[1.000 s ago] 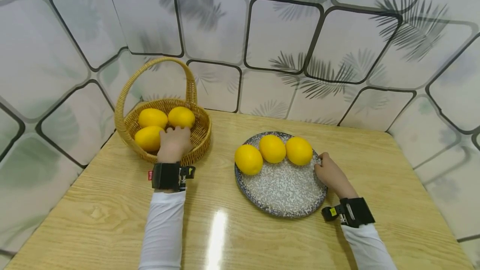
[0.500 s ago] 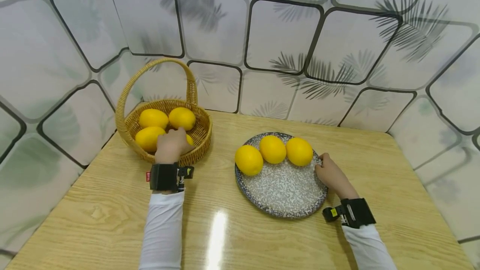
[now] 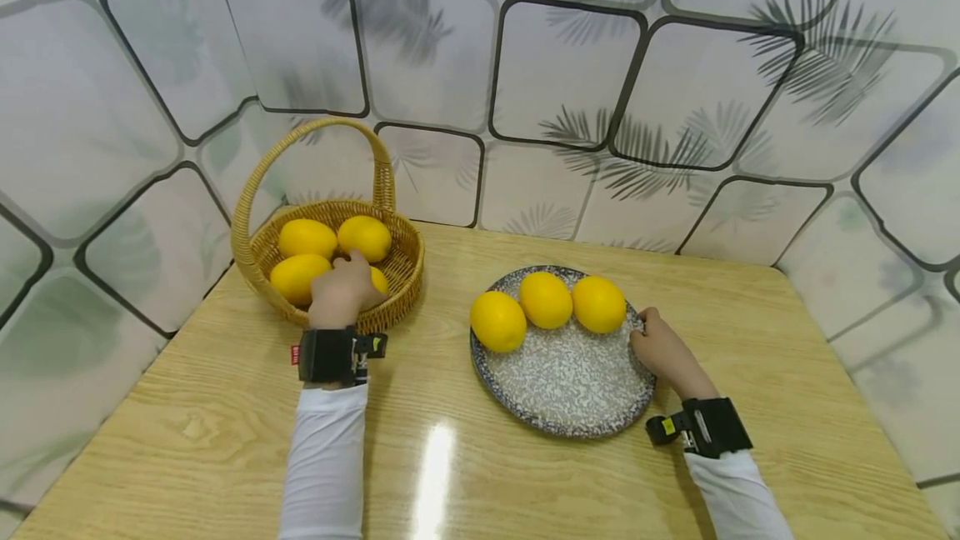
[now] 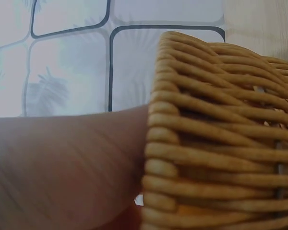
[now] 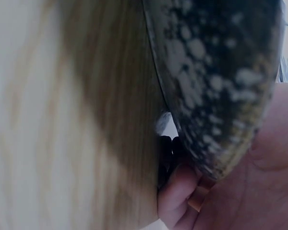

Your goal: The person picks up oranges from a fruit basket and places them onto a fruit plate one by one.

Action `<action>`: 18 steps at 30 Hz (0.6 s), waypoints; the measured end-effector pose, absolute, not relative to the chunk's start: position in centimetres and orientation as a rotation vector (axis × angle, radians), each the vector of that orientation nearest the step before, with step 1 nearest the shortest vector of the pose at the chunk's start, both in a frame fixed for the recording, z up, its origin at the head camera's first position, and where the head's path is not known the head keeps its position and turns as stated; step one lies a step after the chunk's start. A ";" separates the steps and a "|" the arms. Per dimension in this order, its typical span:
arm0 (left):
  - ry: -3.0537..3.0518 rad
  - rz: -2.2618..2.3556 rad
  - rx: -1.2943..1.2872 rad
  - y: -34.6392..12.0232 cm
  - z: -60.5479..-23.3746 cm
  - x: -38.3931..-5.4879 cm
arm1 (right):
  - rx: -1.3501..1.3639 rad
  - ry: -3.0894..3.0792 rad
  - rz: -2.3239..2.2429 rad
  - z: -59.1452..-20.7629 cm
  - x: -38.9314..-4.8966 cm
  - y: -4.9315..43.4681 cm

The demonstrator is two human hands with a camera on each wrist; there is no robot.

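White sleeves [image 3: 326,457] end near black, yellow-marked wristbands [image 3: 326,355], one bearing a red tag [image 3: 295,355].

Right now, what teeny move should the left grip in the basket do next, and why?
I'd probably lift the left grip slowly before any sideways move. It reaches inside the wicker basket, lemons lie close ahead and to its left, and the handle arches beyond. The frames don't settle whether it holds the half-hidden lemon beside it.

Bright, even head view, white glare [image 3: 433,477] on table [image 3: 187,440], dim right wrist view, soft-edged shadow [image 5: 110,105]
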State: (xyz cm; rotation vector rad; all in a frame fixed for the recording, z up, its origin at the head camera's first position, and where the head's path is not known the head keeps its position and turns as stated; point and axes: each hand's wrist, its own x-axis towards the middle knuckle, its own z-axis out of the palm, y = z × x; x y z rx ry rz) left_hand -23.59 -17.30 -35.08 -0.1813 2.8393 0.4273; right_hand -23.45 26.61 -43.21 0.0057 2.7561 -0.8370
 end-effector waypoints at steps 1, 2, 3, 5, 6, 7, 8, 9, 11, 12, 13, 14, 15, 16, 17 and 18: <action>2.847 0.430 -0.180 -17.3 -35.1 -23.6 | 0.002 2.758 -0.834 -43.3 -23.5 26.6; 2.853 0.437 -0.179 -17.3 -35.1 -23.6 | 0.002 2.759 -0.831 -43.3 -23.5 26.7; 2.862 0.444 -0.179 -17.3 -35.0 -23.6 | 0.004 2.759 -0.831 -43.4 -23.5 26.7; 2.881 0.460 -0.175 -17.2 -34.8 -23.6 | 0.003 2.763 -0.827 -43.5 -23.6 26.8; 2.890 0.464 -0.172 -17.2 -34.7 -23.6 | 0.000 2.765 -0.822 -43.5 -23.6 26.8; 2.898 0.467 -0.171 -17.1 -34.6 -23.6 | -0.001 2.767 -0.820 -43.5 -23.6 26.8; 2.900 0.470 -0.170 -17.1 -34.5 -23.5 | -0.003 2.769 -0.820 -43.5 -23.7 26.8; 2.898 0.471 -0.169 -17.1 -34.4 -23.5 | -0.007 2.771 -0.821 -43.5 -23.6 26.8; 2.891 0.481 -0.164 -17.0 -34.2 -23.4 | -0.017 2.773 -0.822 -43.5 -23.6 26.8; 2.889 0.485 -0.159 -17.0 -34.1 -23.3 | -0.020 2.774 -0.821 -43.5 -23.6 26.8; 2.887 0.491 -0.156 -17.0 -33.9 -23.2 | -0.021 2.775 -0.820 -43.5 -23.6 26.8; 2.886 0.496 -0.150 -17.0 -33.8 -23.2 | -0.021 2.774 -0.820 -43.5 -23.6 26.8; 2.888 0.502 -0.145 -17.0 -33.6 -23.1 | -0.022 2.773 -0.820 -43.5 -23.6 26.8; 2.891 0.507 -0.143 -16.9 -33.4 -23.0 | -0.021 2.772 -0.820 -43.4 -23.6 26.8; 2.895 0.508 -0.139 -16.9 -33.2 -23.0 | -0.020 2.772 -0.822 -43.4 -23.6 26.8; 2.900 0.505 -0.133 -16.9 -32.9 -22.9 | -0.019 2.771 -0.822 -43.4 -23.6 26.8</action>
